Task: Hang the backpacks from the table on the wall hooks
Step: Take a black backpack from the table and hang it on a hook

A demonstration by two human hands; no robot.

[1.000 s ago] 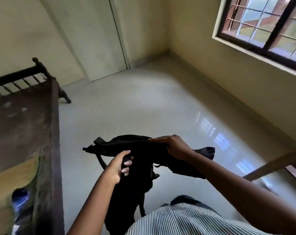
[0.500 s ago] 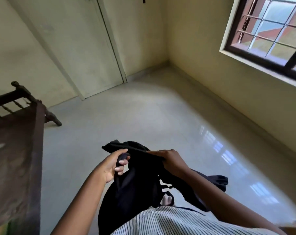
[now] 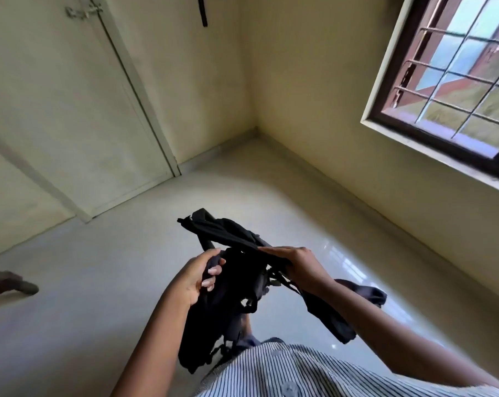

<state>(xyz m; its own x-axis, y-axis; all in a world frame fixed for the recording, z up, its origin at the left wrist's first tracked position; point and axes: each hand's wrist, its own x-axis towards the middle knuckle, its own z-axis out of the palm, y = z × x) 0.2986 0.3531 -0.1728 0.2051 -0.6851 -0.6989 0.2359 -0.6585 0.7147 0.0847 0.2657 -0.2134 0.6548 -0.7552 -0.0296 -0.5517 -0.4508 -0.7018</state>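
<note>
I hold the black backpack in front of my striped shirt, above the pale floor. My left hand is curled tight around a fold of its fabric. My right hand lies nearly flat on a strap, thumb hidden, so I cannot tell whether it grips. The pack's long axis runs down from my left hand toward my body, its top end pointing away beyond my fingers.

One black backpack is in view, held by two hands: the left hand and the right hand. Beyond the backpack stand one door and one barred window.
</note>
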